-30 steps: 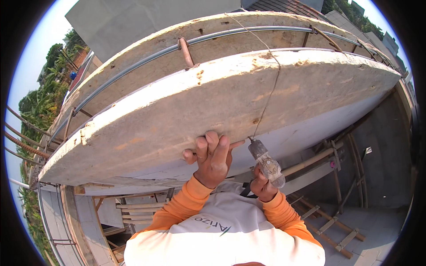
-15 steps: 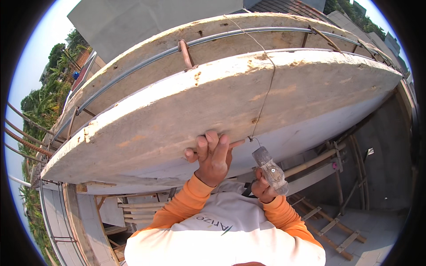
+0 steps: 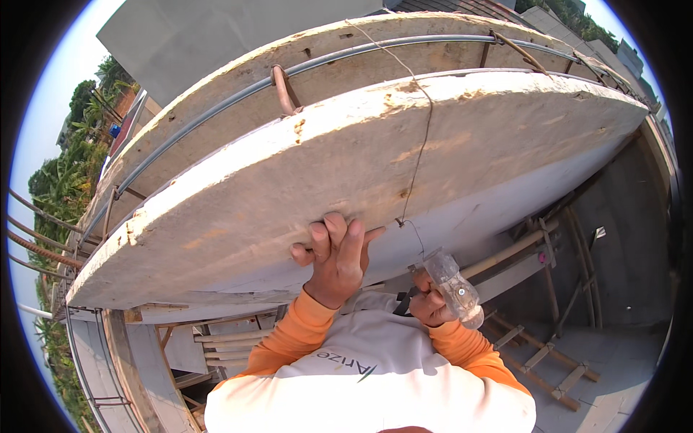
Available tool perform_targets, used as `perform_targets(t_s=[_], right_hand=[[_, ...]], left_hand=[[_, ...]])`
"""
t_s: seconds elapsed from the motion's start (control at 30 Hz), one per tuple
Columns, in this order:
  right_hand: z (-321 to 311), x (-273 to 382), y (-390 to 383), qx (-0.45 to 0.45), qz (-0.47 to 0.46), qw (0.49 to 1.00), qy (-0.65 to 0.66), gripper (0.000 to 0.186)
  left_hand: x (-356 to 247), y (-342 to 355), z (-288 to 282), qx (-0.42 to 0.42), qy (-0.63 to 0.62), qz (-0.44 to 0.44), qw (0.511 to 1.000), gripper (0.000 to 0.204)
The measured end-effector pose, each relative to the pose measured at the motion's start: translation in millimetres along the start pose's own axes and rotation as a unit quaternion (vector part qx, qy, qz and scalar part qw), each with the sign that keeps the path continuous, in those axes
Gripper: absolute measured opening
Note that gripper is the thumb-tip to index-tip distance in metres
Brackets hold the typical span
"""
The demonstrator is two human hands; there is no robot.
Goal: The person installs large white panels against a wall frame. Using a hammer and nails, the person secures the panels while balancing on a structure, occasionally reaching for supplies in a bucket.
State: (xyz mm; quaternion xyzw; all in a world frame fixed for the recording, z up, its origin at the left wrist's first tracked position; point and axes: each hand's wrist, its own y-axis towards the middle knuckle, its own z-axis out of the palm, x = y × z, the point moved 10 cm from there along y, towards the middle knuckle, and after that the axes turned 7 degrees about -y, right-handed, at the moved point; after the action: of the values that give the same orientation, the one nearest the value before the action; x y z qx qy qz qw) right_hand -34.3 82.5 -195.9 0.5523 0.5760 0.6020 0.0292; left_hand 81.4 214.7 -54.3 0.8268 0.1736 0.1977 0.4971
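In the head view my left hand (image 3: 336,263) rests against the face of a curved, weathered formwork board (image 3: 281,184), fingers spread and thumb pointing right. Just beyond the thumb tip, a small nail (image 3: 401,222) projects from the board, with a thin wire (image 3: 426,137) caught at it. That wire runs up over the board's top edge. My right hand (image 3: 431,304) is wrapped round a hammer, whose worn grey head (image 3: 453,289) stands apart from the nail, below it and to the right. Most of the handle is hidden.
Behind the board a grey pipe (image 3: 216,110) follows the curve towards a second board (image 3: 404,23). Rusty rebar (image 3: 40,249) sticks out at far left. At lower right lie a wooden ladder (image 3: 538,357) and bamboo poles (image 3: 512,249). A timber post (image 3: 126,361) stands lower left.
The hammer has moved slightly right and down, away from the nail. My left hand keeps its place on the board, while the whole view has shifted a little.
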Motion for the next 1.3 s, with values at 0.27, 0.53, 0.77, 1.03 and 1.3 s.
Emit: perform_targets(t_s=[0.27, 0.53, 0.77, 1.03, 1.3], right_hand=[[5.1, 3.0, 21.8, -0.028, 0.025, 0.999, 0.017, 0.024], [3.8, 24.1, 37.2, -0.103, -0.076, 0.962, 0.243, 0.035], [9.3, -30.7, -28.9, -0.021, 0.077, 0.995, 0.058, 0.024], [17.2, 9.2, 22.6, 0.028, -0.029, 0.991, -0.129, 0.059], [22.9, 6.6, 21.0, 0.02, -0.086, 0.993, -0.079, 0.057]], left_hand=[[-0.3, -1.9, 2.6, 0.023, -0.002, -0.009, 1.0, 0.075], [5.4, -2.5, -2.1, -0.017, -0.005, -0.058, 0.998, 0.041], [4.2, 3.1, -0.6, -0.021, -0.003, -0.051, 0.998, 0.048], [2.0, -3.8, 2.5, 0.001, 0.003, -0.012, 1.0, 0.072], [1.0, -2.4, 3.0, 0.004, -0.001, -0.005, 1.0, 0.078]])
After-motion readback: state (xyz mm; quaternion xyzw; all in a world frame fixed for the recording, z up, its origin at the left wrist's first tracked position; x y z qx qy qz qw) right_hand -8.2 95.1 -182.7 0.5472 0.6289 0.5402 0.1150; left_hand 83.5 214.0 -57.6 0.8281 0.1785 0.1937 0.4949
